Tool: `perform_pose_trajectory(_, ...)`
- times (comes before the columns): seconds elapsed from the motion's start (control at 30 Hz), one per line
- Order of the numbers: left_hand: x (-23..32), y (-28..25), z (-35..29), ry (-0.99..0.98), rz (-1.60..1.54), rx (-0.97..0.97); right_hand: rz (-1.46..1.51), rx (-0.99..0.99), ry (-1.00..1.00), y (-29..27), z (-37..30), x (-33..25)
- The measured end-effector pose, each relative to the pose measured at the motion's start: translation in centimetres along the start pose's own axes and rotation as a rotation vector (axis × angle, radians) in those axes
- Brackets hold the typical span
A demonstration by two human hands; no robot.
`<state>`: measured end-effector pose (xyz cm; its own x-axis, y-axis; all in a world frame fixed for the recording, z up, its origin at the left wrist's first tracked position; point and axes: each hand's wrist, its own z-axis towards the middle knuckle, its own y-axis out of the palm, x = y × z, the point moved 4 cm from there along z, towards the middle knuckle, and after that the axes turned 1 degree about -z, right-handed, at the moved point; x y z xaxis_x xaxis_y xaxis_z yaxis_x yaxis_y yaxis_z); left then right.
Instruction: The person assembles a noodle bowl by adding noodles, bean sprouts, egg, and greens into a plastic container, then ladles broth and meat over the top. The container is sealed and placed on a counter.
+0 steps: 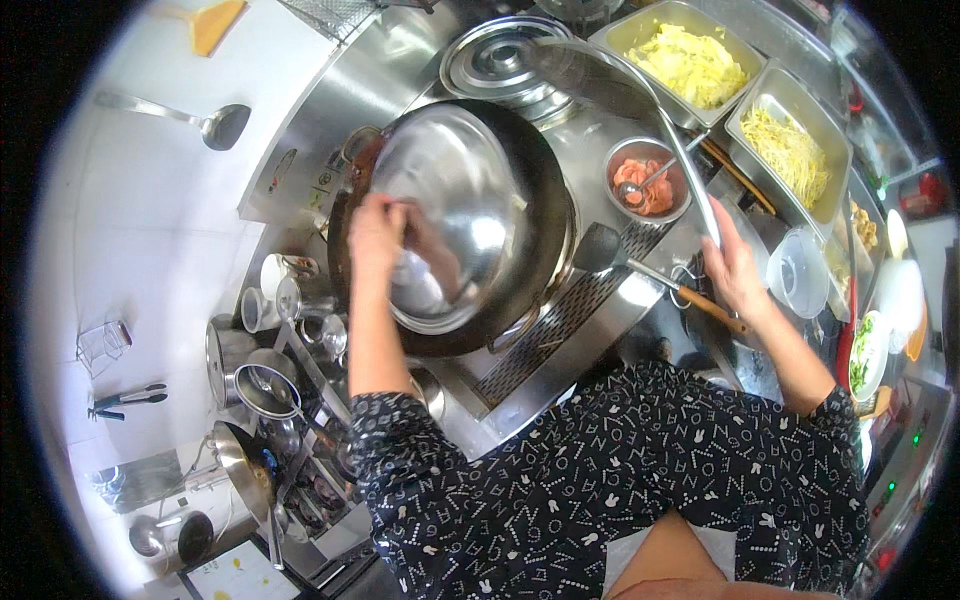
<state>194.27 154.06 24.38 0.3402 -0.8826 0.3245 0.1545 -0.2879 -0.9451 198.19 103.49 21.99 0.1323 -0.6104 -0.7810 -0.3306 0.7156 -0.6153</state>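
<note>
A large dark wok (pixel 545 190) sits on the steel stove, with a domed silver lid (pixel 455 160) over much of its opening. My left hand (pixel 378 235) is closed at the lid's top; hand and lid are slightly blurred, and the grip itself is partly hidden. My right hand (pixel 735 265) is closed around the long metal handle of a skimmer (pixel 590 75). The skimmer's dark, mesh-like head is blurred and extends past the wok's far right side. Below that hand lies a spatula (pixel 645 270) with a dark blade and wooden handle.
Beyond the skimmer stand steel trays of yellow-white leaves (pixel 690 65) and pale sprouts (pixel 785 150). A bowl of pink meat (pixel 650 185) holds a ladle. Behind the wok is a round metal lid (pixel 505 60). Several pots (pixel 265 380) crowd the left; a clear bowl (pixel 798 272) sits right.
</note>
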Motion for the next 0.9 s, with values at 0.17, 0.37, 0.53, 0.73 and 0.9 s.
perform_pose_trajectory(0.17,-6.2,-10.7,-1.8,-0.325,-0.866,0.112,0.09,-0.347,-0.256,3.3,7.4,-9.5)
perform_pose_trajectory(0.37,-7.1,-15.8,-5.4,-0.307,-1.108,0.278,0.047,-0.555,0.052,12.1,13.6,-13.0)
perform_pose_trajectory(0.53,-4.9,-18.1,-8.4,-0.38,-1.127,0.408,0.211,-0.836,0.04,11.8,8.4,-15.1)
perform_pose_trajectory(0.73,-3.1,-20.6,-10.3,-0.314,-1.174,0.461,-0.036,-0.927,-0.11,5.1,3.0,-18.7)
perform_pose_trajectory(0.9,-3.0,-21.2,-10.7,-0.346,-1.191,0.461,-0.463,-0.909,-0.345,5.4,1.1,-18.7)
